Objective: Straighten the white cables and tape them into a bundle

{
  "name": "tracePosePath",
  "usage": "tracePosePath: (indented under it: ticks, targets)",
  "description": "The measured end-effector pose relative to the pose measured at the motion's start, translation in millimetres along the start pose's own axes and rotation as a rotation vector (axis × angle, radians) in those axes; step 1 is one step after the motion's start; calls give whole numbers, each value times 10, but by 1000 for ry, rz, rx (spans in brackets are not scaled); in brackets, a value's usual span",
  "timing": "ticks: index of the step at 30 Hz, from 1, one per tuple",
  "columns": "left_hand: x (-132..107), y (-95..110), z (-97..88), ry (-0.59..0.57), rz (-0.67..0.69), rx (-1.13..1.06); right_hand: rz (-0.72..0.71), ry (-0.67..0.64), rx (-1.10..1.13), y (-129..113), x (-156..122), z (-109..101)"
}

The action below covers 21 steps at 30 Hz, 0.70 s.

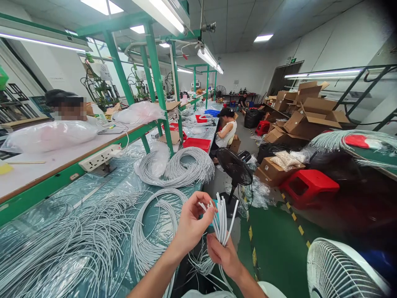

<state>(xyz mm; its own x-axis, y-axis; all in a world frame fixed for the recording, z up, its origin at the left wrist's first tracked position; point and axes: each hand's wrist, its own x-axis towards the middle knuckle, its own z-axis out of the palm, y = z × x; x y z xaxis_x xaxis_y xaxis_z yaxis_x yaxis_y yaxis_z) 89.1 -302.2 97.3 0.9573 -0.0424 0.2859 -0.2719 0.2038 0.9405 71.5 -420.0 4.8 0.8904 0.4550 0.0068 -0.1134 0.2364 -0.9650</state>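
My right hand [226, 255] is closed around a bundle of white cables [222, 221], whose cut ends fan out above the fist. Thumb and fingers of my left hand [196, 219] pinch at the ends on the bundle's left side, by a small teal patch behind them. Below my right fist the cables run down toward a loose tangle [203, 258]. On the table to the left lie a coil of grey-white cable [145, 231] and a wide spread of loose cables [71, 248].
More coiled cable [189, 167] lies farther along the plastic-covered table. Right of it stand a black fan [234, 167], a red stool [310, 188] and cardboard boxes [313, 114]. A white fan [338, 269] is at lower right. Co-workers sit beyond the bench and along the aisle.
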Motion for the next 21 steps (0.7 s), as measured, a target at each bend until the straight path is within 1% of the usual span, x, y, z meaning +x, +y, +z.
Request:
tracePosePath:
  ticks: [6, 11, 17, 21]
  targets:
    - [-11, 14, -4, 1, 79, 155, 3, -3, 13, -11, -2, 0]
    - [-13, 18, 3, 18, 75, 188, 28, 9, -12, 4, -3, 7]
    - [-10, 65, 43, 27, 97, 250, 47, 16, -70, -42, -21, 13]
    - [-7, 63, 51, 33, 91, 279, 32, 31, -104, -44, -40, 16]
